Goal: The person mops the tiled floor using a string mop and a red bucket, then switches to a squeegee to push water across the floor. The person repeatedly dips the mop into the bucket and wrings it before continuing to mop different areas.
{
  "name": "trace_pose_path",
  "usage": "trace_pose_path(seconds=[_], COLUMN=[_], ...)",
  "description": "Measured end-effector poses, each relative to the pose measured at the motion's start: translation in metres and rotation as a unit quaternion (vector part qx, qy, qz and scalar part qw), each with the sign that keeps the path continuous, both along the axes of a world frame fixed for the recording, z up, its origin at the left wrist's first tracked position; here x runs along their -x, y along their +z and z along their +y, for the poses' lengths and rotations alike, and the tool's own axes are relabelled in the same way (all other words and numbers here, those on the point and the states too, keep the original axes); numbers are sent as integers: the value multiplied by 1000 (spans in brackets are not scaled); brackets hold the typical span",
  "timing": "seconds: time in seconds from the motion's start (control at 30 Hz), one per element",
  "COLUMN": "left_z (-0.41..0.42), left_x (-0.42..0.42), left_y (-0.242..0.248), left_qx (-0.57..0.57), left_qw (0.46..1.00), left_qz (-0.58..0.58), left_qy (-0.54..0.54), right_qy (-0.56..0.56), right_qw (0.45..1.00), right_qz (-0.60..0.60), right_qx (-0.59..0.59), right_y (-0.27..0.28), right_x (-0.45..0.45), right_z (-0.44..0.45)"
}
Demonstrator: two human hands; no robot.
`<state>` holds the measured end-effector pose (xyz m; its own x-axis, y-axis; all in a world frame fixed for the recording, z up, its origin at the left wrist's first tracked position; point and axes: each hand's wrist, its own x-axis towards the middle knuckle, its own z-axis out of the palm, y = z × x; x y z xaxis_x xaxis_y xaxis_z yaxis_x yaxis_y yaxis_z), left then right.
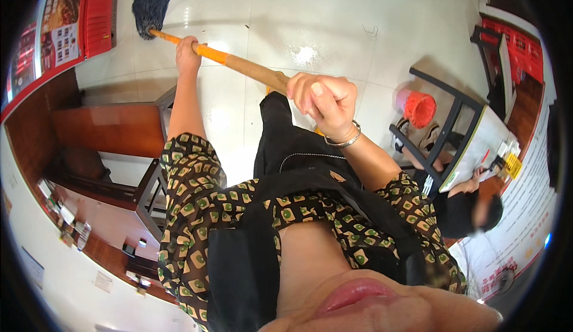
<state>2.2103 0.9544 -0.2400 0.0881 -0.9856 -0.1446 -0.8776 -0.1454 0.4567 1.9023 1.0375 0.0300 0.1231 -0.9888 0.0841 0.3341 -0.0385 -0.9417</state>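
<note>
A string mop with a dark, wet-looking mop head (154, 5) lies on the pale tiled floor (313, 14) at the upper left. Its wooden handle (255, 71), partly wrapped in orange, slants down from there toward my body. My left hand (188, 56) grips the handle low, not far from the mop head. Near the handle's upper end, my right hand (324, 101) is closed around it, with a silver bangle (347, 137) on the wrist. The end of the handle is hidden in my right fist. A black apron (286, 144) hangs below my hands.
To the right stands a red bin with a liner (420, 108), beside a dark-legged table (474, 148) where a person (461, 211) sits. At left are a brown wooden bench (107, 128), another table (112, 215) and a red display cabinet (96, 18).
</note>
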Motion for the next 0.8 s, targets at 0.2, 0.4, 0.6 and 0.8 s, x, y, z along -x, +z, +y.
trace_pose_path(seconds=[0.2,0.4,0.6,0.8], left_z=[97,231,376,473], left_x=[88,228,391,532], left_y=[22,42,64,100], left_qx=[-54,-33,-63,22], left_qw=[995,977,941,913], left_qz=[-52,-50,-5,141], left_qy=[-70,-203,-332,-381], right_qy=[-59,-158,-230,-289], right_qw=[997,984,973,953], right_qz=[10,-31,-19,33], right_qx=[-56,-82,8,82], right_y=[22,52,97,161], right_x=[85,217,352,416], right_z=[100,255,419,552])
